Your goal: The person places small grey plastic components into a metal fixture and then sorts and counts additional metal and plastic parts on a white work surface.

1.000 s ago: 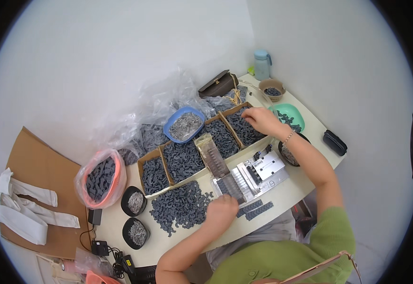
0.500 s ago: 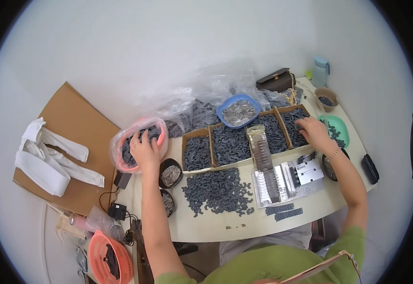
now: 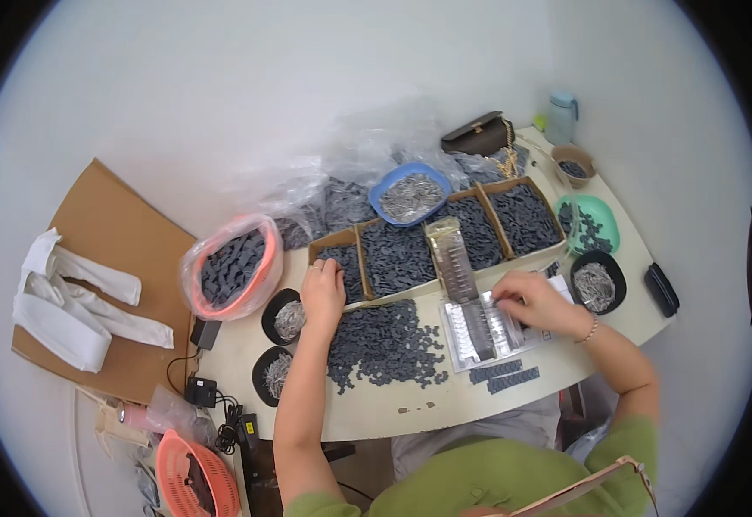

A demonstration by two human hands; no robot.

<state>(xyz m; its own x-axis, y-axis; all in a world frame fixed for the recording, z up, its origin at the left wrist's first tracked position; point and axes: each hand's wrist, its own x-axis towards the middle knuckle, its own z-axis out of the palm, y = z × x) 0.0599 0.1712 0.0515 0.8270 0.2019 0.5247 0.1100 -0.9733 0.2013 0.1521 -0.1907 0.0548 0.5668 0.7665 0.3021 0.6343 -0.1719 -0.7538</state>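
My left hand (image 3: 323, 295) is at the leftmost compartment of a divided cardboard box (image 3: 374, 303), its curled fingertips over the small dark grey pieces (image 3: 342, 256) there. What those fingers hold, if anything, is hidden. My right hand (image 3: 531, 303) is over the right part of a silver metal fixture (image 3: 459, 349), fingers bent and drawn together. Anything between them is too small to make out. A ribbed strip (image 3: 452, 258) in clear wrap extends from the fixture up over the box. Loose grey pieces (image 3: 380, 345) are heaped left of the fixture, and two flat grey strips (image 3: 514, 379) lie before it.
Black bowls of metal pins (image 3: 290, 319) stand at left, another black bowl (image 3: 598, 289) at right. A bag-lined pink basin (image 3: 264, 284) is far left. A blue tray (image 3: 389, 215) of pins rests on the box. A green tray (image 3: 609, 224) and black case (image 3: 661, 290) are at right.
My left hand has moved right from the pink basin to the leftmost box compartment. My right hand has left the rightmost compartment and come down-left to the fixture. The whole view has shifted slightly.
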